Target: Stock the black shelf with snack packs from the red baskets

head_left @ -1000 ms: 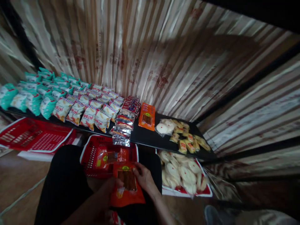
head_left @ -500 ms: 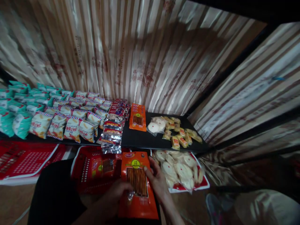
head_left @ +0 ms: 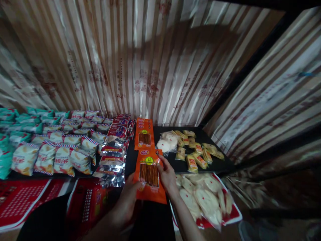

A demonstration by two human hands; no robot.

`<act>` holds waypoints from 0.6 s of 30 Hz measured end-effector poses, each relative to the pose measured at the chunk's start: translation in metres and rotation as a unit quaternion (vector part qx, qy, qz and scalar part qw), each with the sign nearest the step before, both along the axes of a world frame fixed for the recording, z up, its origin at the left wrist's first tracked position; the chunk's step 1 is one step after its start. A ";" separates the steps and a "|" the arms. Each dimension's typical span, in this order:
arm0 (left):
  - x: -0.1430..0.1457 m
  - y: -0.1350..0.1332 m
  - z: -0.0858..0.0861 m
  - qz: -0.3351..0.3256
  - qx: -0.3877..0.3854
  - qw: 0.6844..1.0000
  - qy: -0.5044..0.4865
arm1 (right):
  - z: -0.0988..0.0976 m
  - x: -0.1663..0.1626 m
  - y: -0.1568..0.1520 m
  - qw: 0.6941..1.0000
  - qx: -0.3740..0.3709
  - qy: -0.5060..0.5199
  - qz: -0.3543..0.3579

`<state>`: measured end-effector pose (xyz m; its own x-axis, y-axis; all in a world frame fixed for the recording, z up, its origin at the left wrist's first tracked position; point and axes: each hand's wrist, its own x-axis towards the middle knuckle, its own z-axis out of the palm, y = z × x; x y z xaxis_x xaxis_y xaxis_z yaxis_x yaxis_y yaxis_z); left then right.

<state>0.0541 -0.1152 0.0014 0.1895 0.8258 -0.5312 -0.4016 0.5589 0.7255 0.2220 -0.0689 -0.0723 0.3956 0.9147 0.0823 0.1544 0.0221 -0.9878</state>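
Between my two hands is an orange snack packet with a clear window showing brown sticks. My left hand grips its lower left edge, thumb over the front. On the opposite edge, my right hand holds the packet near its upper right, fingers behind it. Its top end overlaps or adjoins a similar orange packet lying on the black shelf. Left of them lies a row of red and silver sachets. To the right are white round cakes in clear wrap and small yellow packets.
White snack bags and green bags fill the shelf's left side. Below stand red baskets, one at right heaped with wrapped pale rounds. A striped sheet hangs behind the shelf, with a dark frame bar at right.
Both hands have carried the orange packet forward and up, from above the baskets to the shelf, against the lying packet. The view has shifted slightly, so the shelf sits lower.
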 end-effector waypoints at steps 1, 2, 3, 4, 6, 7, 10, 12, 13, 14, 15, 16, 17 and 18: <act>0.003 0.006 0.000 0.017 -0.004 1.000 0.012 | -0.001 0.002 0.012 1.000 0.010 -0.012 -0.001; 0.006 0.012 -0.001 0.034 -0.006 0.999 0.025 | -0.001 0.003 0.023 0.999 0.019 -0.026 -0.002; 0.010 0.019 -0.002 0.050 -0.005 0.998 0.036 | -0.001 0.004 0.035 0.999 0.027 -0.041 -0.004; 0.013 0.027 -0.003 0.064 -0.001 0.997 0.044 | 0.000 0.005 0.046 0.998 0.035 -0.057 -0.006; 0.020 0.045 -0.006 0.083 0.004 0.995 0.053 | 0.001 0.008 0.070 0.994 0.050 -0.096 -0.005; 0.023 0.054 -0.008 0.089 0.000 0.994 0.059 | 0.001 0.009 0.081 0.991 0.056 -0.118 -0.003; 0.034 0.082 -0.016 0.102 -0.008 0.992 0.071 | 0.002 0.011 0.111 0.980 0.054 -0.193 -0.001; 0.040 0.097 -0.022 0.117 -0.007 0.991 0.072 | 0.003 0.010 0.127 0.971 0.036 -0.237 -0.004; 0.043 0.103 -0.026 0.120 -0.006 0.990 0.075 | 0.004 0.010 0.134 0.966 0.027 -0.256 -0.004; 0.045 0.109 -0.029 0.122 -0.007 0.989 0.083 | 0.004 0.009 0.139 0.962 0.022 -0.273 -0.001; 0.047 0.113 -0.033 0.124 -0.007 0.988 0.095 | 0.005 0.008 0.144 0.958 0.019 -0.288 0.003; 0.048 0.118 -0.036 0.124 -0.003 0.986 0.109 | 0.005 0.007 0.148 0.953 0.017 -0.301 0.007; 0.050 0.122 -0.040 0.126 0.002 0.984 0.125 | 0.005 0.007 0.152 0.950 0.015 -0.313 0.010; 0.050 0.126 -0.043 0.129 0.008 0.981 0.143 | 0.005 0.007 0.155 0.946 0.011 -0.324 0.011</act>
